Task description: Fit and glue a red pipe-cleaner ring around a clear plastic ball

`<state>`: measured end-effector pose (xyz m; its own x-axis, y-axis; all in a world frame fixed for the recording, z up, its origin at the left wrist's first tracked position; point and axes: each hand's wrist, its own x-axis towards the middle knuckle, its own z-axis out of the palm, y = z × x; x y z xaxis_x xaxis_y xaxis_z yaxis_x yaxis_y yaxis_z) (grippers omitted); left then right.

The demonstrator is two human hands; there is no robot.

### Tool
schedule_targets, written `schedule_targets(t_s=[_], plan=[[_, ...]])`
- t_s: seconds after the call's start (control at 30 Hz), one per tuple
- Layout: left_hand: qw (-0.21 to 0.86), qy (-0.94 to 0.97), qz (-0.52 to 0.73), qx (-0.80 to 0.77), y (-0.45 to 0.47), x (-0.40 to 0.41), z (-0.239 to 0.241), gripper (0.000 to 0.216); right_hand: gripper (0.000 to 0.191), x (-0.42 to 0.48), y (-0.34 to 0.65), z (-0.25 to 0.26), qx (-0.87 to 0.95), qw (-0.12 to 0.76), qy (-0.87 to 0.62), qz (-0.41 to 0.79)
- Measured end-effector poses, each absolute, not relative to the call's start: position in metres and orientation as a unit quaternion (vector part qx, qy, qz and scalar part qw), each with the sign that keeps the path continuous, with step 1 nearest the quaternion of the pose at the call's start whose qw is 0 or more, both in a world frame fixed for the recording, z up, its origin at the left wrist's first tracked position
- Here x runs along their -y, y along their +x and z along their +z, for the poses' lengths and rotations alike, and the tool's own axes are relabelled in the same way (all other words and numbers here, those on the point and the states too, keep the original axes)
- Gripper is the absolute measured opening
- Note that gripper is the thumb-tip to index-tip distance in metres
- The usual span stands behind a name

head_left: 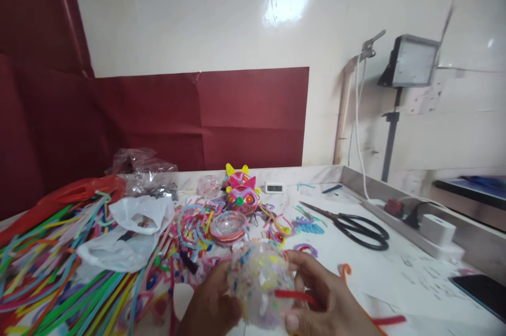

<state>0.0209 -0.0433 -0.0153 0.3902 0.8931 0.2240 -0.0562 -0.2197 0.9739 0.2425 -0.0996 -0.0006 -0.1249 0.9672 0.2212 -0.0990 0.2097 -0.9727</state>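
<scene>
A clear round plastic ball (259, 283), flecked with yellow, blue and red, is held low in front of me. My left hand (213, 299) is closed around its left side, slightly blurred. My right hand (328, 294) grips the right side, with a red pipe cleaner (292, 294) between its fingers, lying across the ball's face. More red shows beyond that hand, and I cannot tell if it is the same piece. Just behind the ball stands a clear half-dome (229, 226) wrapped in pink strands. Two decorated animal heads (242, 199) with pink and yellow ears sit farther back.
Loose pipe cleaners (95, 299) and white plastic bags (134, 230) cover the left side. Black-handled scissors (356, 228) lie at right, near a power strip (438, 246) and a phone (482, 294). A small digital display (274, 188) and a clear ball (208, 186) stand at the back.
</scene>
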Motion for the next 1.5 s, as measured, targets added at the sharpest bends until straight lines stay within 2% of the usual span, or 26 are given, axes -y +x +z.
schedule_targets(t_s=[0.2, 0.4, 0.53, 0.9, 1.1, 1.37, 1.5], plan=[[0.673, 0.526, 0.43, -0.292, 0.03, 0.06, -0.001, 0.064, 0.069, 0.101, 0.237, 0.004, 0.554, 0.554, -0.353, 0.512], [0.763, 0.425, 0.431, -0.227, 0.029, 0.071, 0.013, 0.049, 0.068, 0.102, 0.236, 0.007, 0.54, 0.568, -0.352, 0.512], [0.774, 0.366, 0.457, -0.24, 0.027, 0.07, 0.005, 0.034, 0.073, 0.103, 0.239, 0.008, 0.56, 0.554, -0.382, 0.483], [0.806, 0.384, 0.413, -0.181, 0.024, 0.061, 0.003, 0.027, 0.077, 0.102, 0.241, 0.004, 0.577, 0.54, -0.397, 0.467], [0.813, 0.38, 0.393, -0.202, 0.025, 0.057, 0.001, 0.043, 0.075, 0.104, 0.245, -0.004, 0.581, 0.529, -0.449, 0.426], [0.756, 0.424, 0.401, -0.297, 0.024, 0.054, -0.001, 0.061, 0.068, 0.106, 0.244, -0.01, 0.587, 0.51, -0.478, 0.408], [0.738, 0.437, 0.39, -0.334, 0.023, 0.055, 0.001, 0.054, 0.065, 0.109, 0.243, -0.011, 0.581, 0.512, -0.486, 0.404]])
